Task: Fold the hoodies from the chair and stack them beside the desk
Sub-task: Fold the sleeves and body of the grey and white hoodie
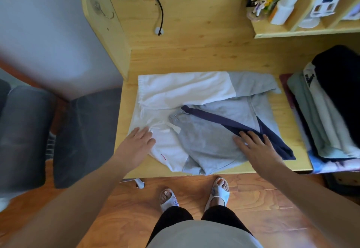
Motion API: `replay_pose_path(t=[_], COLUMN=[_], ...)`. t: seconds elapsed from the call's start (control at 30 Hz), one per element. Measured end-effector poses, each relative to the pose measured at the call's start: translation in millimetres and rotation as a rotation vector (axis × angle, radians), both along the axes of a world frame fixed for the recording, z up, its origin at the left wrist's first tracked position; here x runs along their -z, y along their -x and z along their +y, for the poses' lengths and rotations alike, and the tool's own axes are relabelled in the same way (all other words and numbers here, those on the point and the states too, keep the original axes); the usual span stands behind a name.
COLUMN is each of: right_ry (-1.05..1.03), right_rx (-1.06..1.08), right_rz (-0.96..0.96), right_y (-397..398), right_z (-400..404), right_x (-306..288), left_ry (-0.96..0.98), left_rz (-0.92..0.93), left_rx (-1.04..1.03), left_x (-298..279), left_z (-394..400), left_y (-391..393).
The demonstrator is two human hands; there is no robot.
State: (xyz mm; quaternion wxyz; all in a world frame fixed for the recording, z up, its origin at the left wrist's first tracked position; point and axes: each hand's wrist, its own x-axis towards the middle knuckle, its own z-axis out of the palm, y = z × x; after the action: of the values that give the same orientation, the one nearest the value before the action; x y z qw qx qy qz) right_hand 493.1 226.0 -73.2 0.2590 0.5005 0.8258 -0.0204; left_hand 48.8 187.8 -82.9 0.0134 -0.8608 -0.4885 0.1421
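Note:
A hoodie [206, 140] in white, grey and navy panels lies partly folded on the wooden desk [194, 58]. Its white part is at the left, a grey sleeve is folded across the middle, and a navy band runs to the right. My left hand [139, 140] rests flat with straight fingers on the white part near the drawstrings. My right hand [253, 144] lies flat on the grey fabric, its fingertips at the navy band. A pile of folded clothes [327, 115] sits at the desk's right end.
A dark grey chair [81, 134] stands left of the desk. A black cable [160, 11] hangs over the desk's back panel. Shelves with white bottles [282, 7] and a figurine are at the back right. My feet in slippers stand on the wooden floor.

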Motion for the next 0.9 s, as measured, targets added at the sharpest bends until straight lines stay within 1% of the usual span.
replay_pose_path(t=[0.07, 0.13, 0.17, 0.23, 0.3, 0.37, 0.43, 0.5, 0.53, 0.57, 0.6, 0.63, 0.67, 0.7, 0.73, 0.77, 0.8, 0.83, 0.87, 0.9], right_ry=[-0.018, -0.099, -0.110, -0.065, 0.064, 0.191, 0.281, 0.273, 0.241, 0.202, 0.148, 0.070, -0.011, -0.077, -0.123, -0.157, -0.176, -0.199, -0.218, -0.241], right_rx=[0.011, -0.056, -0.090, -0.119, -0.006, 0.165, 0.263, 0.276, 0.270, 0.270, 0.267, 0.226, 0.166, 0.119, 0.104, 0.116, 0.150, 0.189, 0.217, 0.218], right_rz=[0.107, 0.245, 0.301, 0.374, 0.404, 0.386, 0.399, 0.409, 0.391, 0.362, 0.317, 0.267, 0.227, 0.179, 0.146, 0.157, 0.197, 0.246, 0.283, 0.310], right_y=[-1.7, -14.3, -19.9, -21.9, -19.7, -16.4, -10.9, -3.1, 2.1, 8.5, 15.7, 23.2, 29.4, 33.9, 35.7, 35.4, 34.0, 33.2, 32.2, 31.0], right_z=[3.2, 2.3, -0.2, -7.2, -13.8, -7.0, 14.7, 43.9, 58.4, 71.0, 80.5, 86.7, 89.2, 87.7, 83.3, 77.6, 71.2, 65.6, 62.6, 61.6], right_x=[-0.2, 4.5, 4.0, -9.2, -28.1, -49.1, -66.3, -71.1, -67.8, -61.5, -53.8, -45.1, -35.3, -24.5, -13.6, -2.6, 6.6, 12.3, 16.7, 20.1], left_ry=[-0.049, -0.034, 0.020, 0.215, 0.395, 0.496, 0.491, 0.472, 0.483, 0.495, 0.495, 0.430, 0.291, 0.117, -0.032, -0.143, -0.203, -0.201, -0.159, -0.096], left_rz=[-0.063, -0.178, -0.227, -0.304, -0.355, -0.440, -0.584, -0.709, -0.719, -0.683, -0.582, -0.397, -0.200, -0.067, -0.041, -0.118, -0.237, -0.332, -0.393, -0.419], left_rx=[0.052, 0.057, 0.037, -0.046, -0.240, -0.539, -0.778, -0.948, -1.014, -1.082, -1.148, -1.170, -1.142, -1.076, -0.990, -0.890, -0.779, -0.650, -0.528, -0.439], left_x=[-2.0, -4.9, -7.1, -16.6, -27.7, -42.9, -54.1, -60.7, -61.7, -59.5, -56.1, -54.1, -49.4, -43.2, -40.2, -36.6, -32.4, -27.5, -23.1, -15.8], left_z=[-6.1, -21.4, -31.4, -50.3, -62.3, -59.8, -42.3, -20.4, -11.3, -6.6, -6.3, -9.9, -16.2, -23.8, -30.5, -35.4, -39.2, -41.4, -41.6, -40.1], left_y=[6.0, 11.1, 12.3, 10.0, 7.7, 3.9, 4.2, 9.9, 12.8, 13.8, 12.0, 5.9, -2.2, -13.4, -28.7, -46.9, -67.0, -87.3, -106.4, -123.0])
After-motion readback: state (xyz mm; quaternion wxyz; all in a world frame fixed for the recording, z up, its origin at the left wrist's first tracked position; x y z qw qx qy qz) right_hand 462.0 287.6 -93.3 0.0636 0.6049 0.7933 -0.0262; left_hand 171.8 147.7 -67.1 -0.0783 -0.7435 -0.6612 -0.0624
